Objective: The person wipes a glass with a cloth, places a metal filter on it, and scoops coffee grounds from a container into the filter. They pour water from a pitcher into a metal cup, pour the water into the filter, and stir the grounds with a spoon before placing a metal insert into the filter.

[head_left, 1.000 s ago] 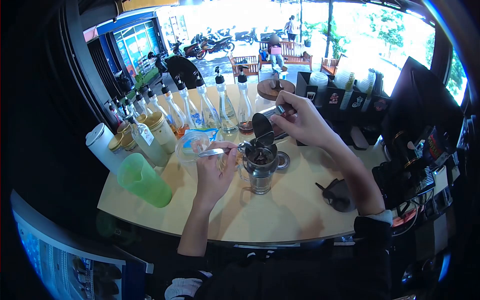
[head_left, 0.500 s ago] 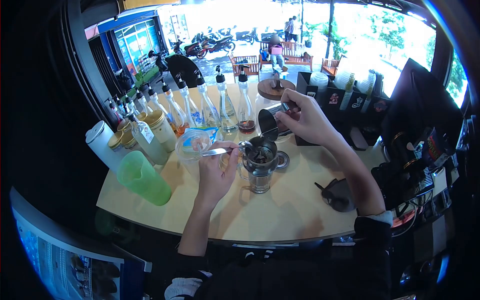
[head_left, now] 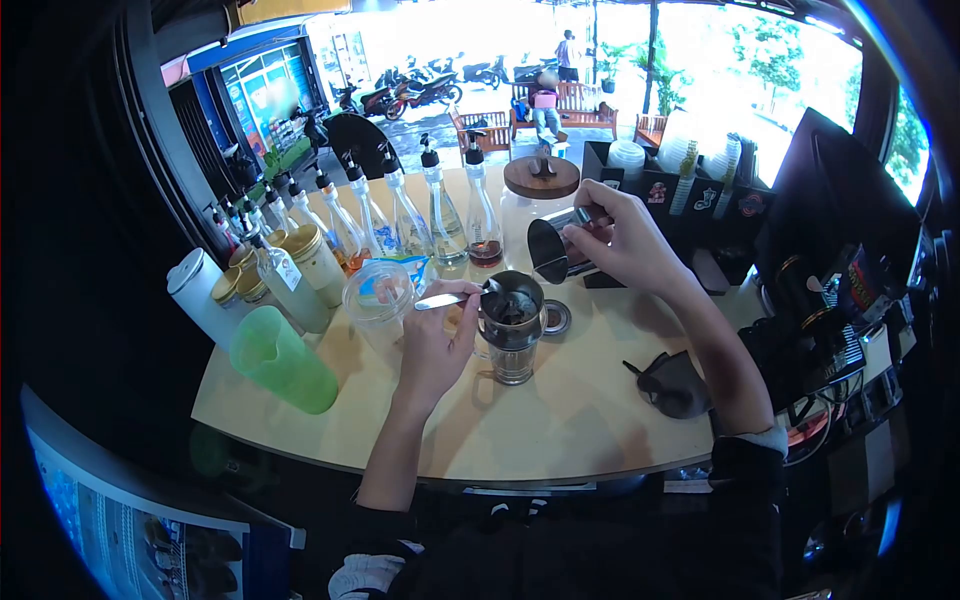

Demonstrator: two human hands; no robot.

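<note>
My left hand (head_left: 440,340) pinches a metal spoon (head_left: 442,299), whose far end reaches the rim of a metal filter cup (head_left: 514,335). Dark contents show inside that cup, which sits on a glass mug (head_left: 513,367). My right hand (head_left: 630,237) grips a metal pitcher (head_left: 560,247) by its handle, tilted on its side with its mouth toward the filter cup, up and to the right of it. A thin stream seems to hang at the pitcher's lip. Just right of the filter cup lies a round metal lid (head_left: 557,318).
A green jug (head_left: 285,360) and a clear plastic cup (head_left: 379,300) stand left. Pump bottles (head_left: 447,225) line the back, beside a wood-lidded jar (head_left: 541,178). A black cup organizer (head_left: 655,200) and grey pouch (head_left: 674,384) are right. People are outside.
The pitcher has moved up and away from the filter cup and is tipped less steeply. My left hand and the spoon stay nearly in place. The whole view has shifted slightly.
</note>
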